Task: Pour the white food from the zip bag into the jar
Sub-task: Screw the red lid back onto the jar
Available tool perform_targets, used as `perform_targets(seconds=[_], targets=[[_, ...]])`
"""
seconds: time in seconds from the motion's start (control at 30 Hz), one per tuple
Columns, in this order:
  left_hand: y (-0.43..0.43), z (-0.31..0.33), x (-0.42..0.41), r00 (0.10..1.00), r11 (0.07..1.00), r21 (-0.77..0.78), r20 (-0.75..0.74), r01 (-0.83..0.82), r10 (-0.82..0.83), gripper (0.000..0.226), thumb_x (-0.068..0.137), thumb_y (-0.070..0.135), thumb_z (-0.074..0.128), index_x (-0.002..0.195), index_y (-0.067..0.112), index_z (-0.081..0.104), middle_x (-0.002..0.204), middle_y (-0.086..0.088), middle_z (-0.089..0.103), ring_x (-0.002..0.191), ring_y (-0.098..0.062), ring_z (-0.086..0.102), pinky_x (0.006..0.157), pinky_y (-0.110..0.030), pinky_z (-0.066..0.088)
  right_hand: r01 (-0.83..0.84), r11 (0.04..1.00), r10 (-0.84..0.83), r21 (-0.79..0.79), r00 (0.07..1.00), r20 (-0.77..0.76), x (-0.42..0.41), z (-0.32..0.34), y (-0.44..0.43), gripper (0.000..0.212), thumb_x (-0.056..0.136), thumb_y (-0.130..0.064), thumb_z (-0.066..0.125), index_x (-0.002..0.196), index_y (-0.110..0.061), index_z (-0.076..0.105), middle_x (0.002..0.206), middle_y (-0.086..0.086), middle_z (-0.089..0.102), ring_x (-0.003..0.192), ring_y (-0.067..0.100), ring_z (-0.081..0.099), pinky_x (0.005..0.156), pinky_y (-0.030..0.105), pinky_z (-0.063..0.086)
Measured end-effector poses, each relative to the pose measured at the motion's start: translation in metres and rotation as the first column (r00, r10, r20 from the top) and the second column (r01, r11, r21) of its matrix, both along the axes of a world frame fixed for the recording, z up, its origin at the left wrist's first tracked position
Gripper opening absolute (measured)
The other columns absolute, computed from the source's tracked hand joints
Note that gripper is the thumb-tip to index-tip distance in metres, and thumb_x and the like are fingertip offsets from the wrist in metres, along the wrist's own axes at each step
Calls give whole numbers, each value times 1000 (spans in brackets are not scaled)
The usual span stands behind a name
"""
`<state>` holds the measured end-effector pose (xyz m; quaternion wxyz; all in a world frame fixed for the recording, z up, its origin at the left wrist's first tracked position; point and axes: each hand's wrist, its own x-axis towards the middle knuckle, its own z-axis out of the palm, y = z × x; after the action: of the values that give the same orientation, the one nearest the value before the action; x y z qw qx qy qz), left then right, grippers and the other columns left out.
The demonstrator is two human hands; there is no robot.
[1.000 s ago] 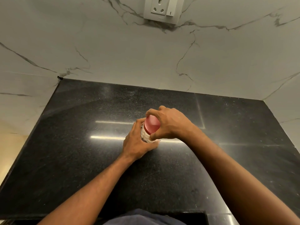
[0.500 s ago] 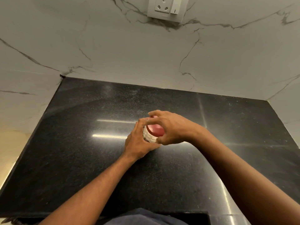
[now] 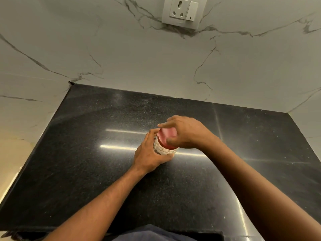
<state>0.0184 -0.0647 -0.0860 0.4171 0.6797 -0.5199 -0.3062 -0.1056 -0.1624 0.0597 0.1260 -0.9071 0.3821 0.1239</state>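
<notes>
Jar (image 3: pixel 163 150) stands upright on the black granite counter (image 3: pixel 86 162), near its middle and well in front of the wall socket (image 3: pixel 184 12). Seen from the head camera, white food fills the jar's clear patterned body, and a red lid (image 3: pixel 167 136) sits on top. The left hand (image 3: pixel 149 155) wraps around the jar's body from the side away from the socket, fingers closed against it. The right hand (image 3: pixel 185 133) curls over the red lid, thumb and fingers gripping its rim. Behind the counter rises a veined marble wall (image 3: pixel 121 54) carrying the socket.
</notes>
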Motion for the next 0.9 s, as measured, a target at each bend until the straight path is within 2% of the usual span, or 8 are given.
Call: perform_targets(seconds=[0.07, 0.17, 0.27, 0.37, 0.5, 0.63, 0.8, 0.9], targets=[[0, 0, 0, 1000, 1000, -8, 10, 7, -6, 93, 58, 62, 91, 128, 66, 31, 116, 42, 47, 98, 21, 49, 73, -13, 40, -57, 992, 60, 112, 998, -22, 0, 3, 5, 69, 82, -39, 78, 146, -47, 52, 149, -1, 54, 124, 24, 59, 81, 31, 47], [0, 0, 0, 1000, 1000, -3, 2, 14, -14, 94, 58, 63, 91, 131, 62, 32, 116, 39, 49, 99, 13, 54, 75, -14, 42, -17, 997, 13, -74, 999, -47, 4, -1, 8, 65, 79, -50, 77, 141, -45, 58, 132, -4, 67, 104, 18, 65, 68, 28, 46], [0, -1, 0, 1000, 1000, 9, -26, 18, -17, 96, 57, 60, 91, 135, 57, 35, 120, 31, 54, 105, -4, 59, 80, -25, 49, 147, 949, -165, -279, 985, -41, 11, -4, 7, 62, 79, -80, 60, 97, -22, 73, 77, -2, 67, 67, 18, 61, 49, 26, 33], [0, 0, -1, 1000, 1000, 19, -4, 8, -8, 94, 59, 60, 91, 134, 56, 35, 116, 35, 53, 106, -5, 59, 85, -32, 52, 149, 899, -199, -411, 977, -81, 20, -6, 7, 74, 85, -87, 43, 61, -18, 48, 56, -1, 48, 48, 15, 43, 44, 26, 26], [-1, -1, 1, 1000, 1000, 24, -4, 10, -10, 93, 56, 64, 90, 132, 56, 36, 113, 37, 54, 100, 2, 59, 84, -32, 55, 124, 935, -144, -333, 989, -37, 13, -2, 0, 62, 90, -77, 50, 97, -20, 73, 79, 1, 62, 69, 20, 60, 57, 30, 40], [-1, 0, 0, 1000, 1000, 8, 13, 13, -13, 93, 55, 66, 90, 129, 61, 33, 114, 36, 51, 104, -3, 59, 85, -29, 54, -120, 990, 125, 77, 990, -59, 0, 2, 2, 83, 75, -49, 84, 149, -47, 47, 147, -2, 49, 121, 24, 59, 85, 33, 51], [-2, -1, 0, 1000, 1000, 9, 20, 4, -4, 97, 56, 66, 91, 134, 59, 34, 117, 35, 54, 105, -2, 60, 81, -22, 49, -57, 988, 53, -147, 998, -26, 3, -9, 5, 74, 72, -56, 79, 142, -43, 57, 121, -4, 64, 90, 14, 55, 67, 29, 45], [-3, 2, 1, 1000, 1000, 21, 30, 1, -1, 94, 54, 66, 91, 128, 64, 34, 115, 35, 59, 101, 4, 61, 81, -30, 56, 94, 976, -92, -195, 996, 21, 11, -17, 4, 63, 68, -76, 70, 100, -22, 68, 89, -3, 70, 77, 17, 63, 56, 27, 42]])
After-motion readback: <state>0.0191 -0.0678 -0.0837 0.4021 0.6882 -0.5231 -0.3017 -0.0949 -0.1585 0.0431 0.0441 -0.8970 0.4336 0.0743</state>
